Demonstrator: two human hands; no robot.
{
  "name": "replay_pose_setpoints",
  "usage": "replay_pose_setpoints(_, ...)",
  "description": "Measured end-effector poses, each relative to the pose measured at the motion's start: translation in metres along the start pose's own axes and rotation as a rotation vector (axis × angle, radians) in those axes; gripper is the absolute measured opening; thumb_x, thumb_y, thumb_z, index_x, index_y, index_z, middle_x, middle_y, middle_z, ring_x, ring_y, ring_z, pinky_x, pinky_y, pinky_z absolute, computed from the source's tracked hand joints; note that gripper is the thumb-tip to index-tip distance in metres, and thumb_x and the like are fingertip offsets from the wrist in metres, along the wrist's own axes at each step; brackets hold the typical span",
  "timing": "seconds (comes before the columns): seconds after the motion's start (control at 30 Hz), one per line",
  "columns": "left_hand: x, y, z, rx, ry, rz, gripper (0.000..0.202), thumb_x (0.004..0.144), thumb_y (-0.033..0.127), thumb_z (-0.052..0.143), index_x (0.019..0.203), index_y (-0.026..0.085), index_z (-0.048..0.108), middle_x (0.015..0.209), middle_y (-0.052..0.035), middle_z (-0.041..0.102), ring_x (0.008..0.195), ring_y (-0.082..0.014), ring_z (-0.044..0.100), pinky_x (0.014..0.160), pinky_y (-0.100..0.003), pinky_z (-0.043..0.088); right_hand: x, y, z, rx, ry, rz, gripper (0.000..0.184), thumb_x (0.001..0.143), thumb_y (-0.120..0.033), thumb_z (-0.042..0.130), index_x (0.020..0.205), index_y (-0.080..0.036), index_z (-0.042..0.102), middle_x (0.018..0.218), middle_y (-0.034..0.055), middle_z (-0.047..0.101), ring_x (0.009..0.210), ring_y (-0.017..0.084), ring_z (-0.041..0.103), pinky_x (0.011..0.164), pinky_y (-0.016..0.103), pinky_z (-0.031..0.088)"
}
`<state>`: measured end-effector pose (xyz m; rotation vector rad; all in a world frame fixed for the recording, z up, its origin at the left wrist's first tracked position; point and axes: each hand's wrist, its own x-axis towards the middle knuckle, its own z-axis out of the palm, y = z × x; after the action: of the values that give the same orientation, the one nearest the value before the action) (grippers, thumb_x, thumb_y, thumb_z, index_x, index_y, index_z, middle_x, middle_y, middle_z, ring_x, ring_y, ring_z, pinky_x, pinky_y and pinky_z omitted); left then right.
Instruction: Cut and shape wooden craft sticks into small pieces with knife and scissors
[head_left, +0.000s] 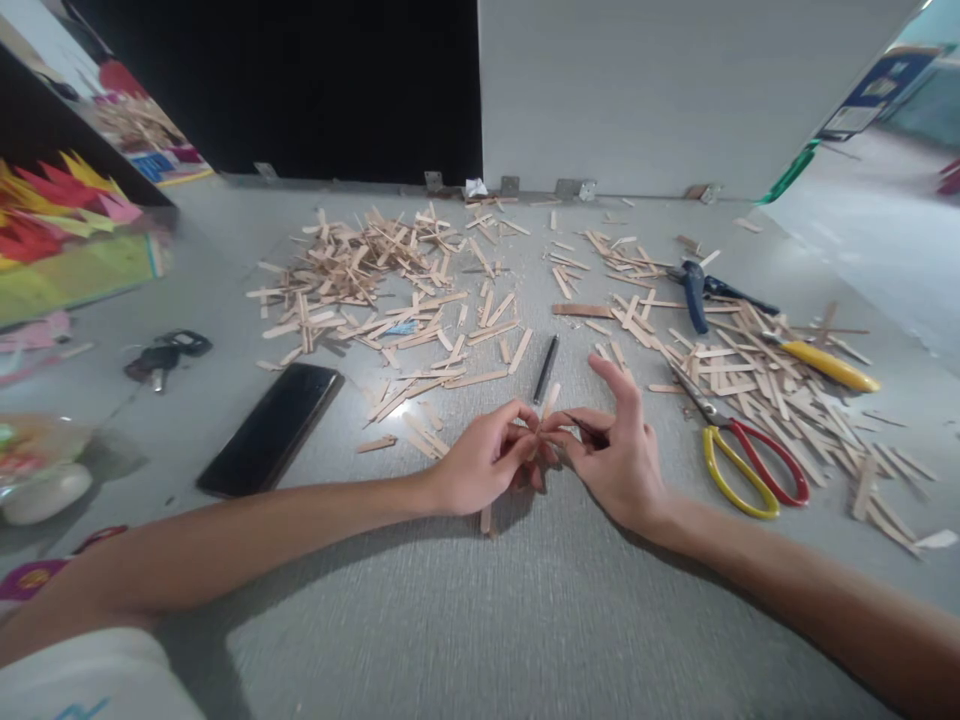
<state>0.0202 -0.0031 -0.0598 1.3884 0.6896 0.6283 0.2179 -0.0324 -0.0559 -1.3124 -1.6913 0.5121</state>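
My left hand [486, 460] and my right hand [615, 445] meet just above the grey table [480, 620], fingertips pinched together on a thin wooden stick [547, 402] that pokes up between them. The right hand's index finger sticks up while thumb and middle finger pinch. Another small stick piece [486, 520] lies under the left wrist. A black pen [545, 369] lies just beyond the fingers. Heaps of cut wooden sticks [375, 280] spread across the far half of the table.
Red-and-yellow scissors [742, 455] lie right of my right hand, with a yellow-handled tool [829, 366] and blue pliers [696, 296] among more sticks [757, 370]. A black phone [271, 428] and keys [166, 354] lie left. Coloured paper [60, 210] is far left.
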Motion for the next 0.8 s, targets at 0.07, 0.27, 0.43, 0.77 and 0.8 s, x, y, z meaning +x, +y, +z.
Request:
replay_pose_setpoints(0.07,-0.0005,-0.0003,0.0001,0.004,0.007,0.003,0.045,0.107,0.066,0.061,0.106,0.021,0.055,0.081,-0.0034,0.074,0.065,-0.0161,0.070,0.056,-0.026,0.050,0.0001,0.0004,-0.0004,0.000,-0.020,0.008,0.068,0.094,-0.023,0.068,0.156,-0.026,0.040,0.087,-0.0007,0.087,0.061,0.021,0.082,0.062,0.035,0.068)
replay_pose_setpoints(0.27,0.0015,-0.0034,0.0022,0.032,0.027,0.011,0.037,0.109,0.057,0.062,0.101,0.023,0.048,0.084,-0.0025,0.074,0.063,-0.0140,0.070,0.054,-0.023,0.049,0.0061,-0.0003,-0.0015,-0.008,-0.074,0.073,0.062,0.088,-0.019,0.064,0.147,-0.030,0.047,0.083,-0.0026,0.086,0.069,0.023,0.085,0.072,0.038,0.069)
replay_pose_setpoints(0.43,0.0044,-0.0049,0.0027,0.055,0.030,0.014,0.037,0.108,0.057,0.062,0.101,0.024,0.047,0.084,-0.0029,0.074,0.062,-0.0140,0.069,0.052,-0.022,0.049,0.0091,-0.0007,-0.0023,-0.031,-0.071,0.088,0.055,0.086,-0.019,0.065,0.137,-0.030,0.050,0.079,-0.0033,0.085,0.068,0.023,0.085,0.072,0.036,0.067)
replay_pose_setpoints(0.77,0.0068,-0.0094,0.0024,0.048,0.029,0.043,0.049,0.105,0.071,0.061,0.102,0.024,0.048,0.091,-0.0062,0.076,0.062,-0.0139,0.070,0.052,-0.023,0.049,0.0087,0.0021,-0.0034,-0.083,-0.061,0.014,0.033,0.091,-0.024,0.065,0.120,-0.032,0.051,0.082,-0.0002,0.088,0.074,0.027,0.087,0.065,0.033,0.066)
replay_pose_setpoints(0.8,0.0068,-0.0092,0.0020,0.045,0.025,0.045,0.051,0.104,0.073,0.061,0.103,0.023,0.048,0.092,-0.0068,0.076,0.063,-0.0138,0.070,0.053,-0.023,0.049,0.0086,0.0024,-0.0033,-0.093,-0.062,0.003,0.031,0.093,-0.025,0.065,0.119,-0.032,0.051,0.083,0.0001,0.088,0.074,0.027,0.087,0.064,0.032,0.065)
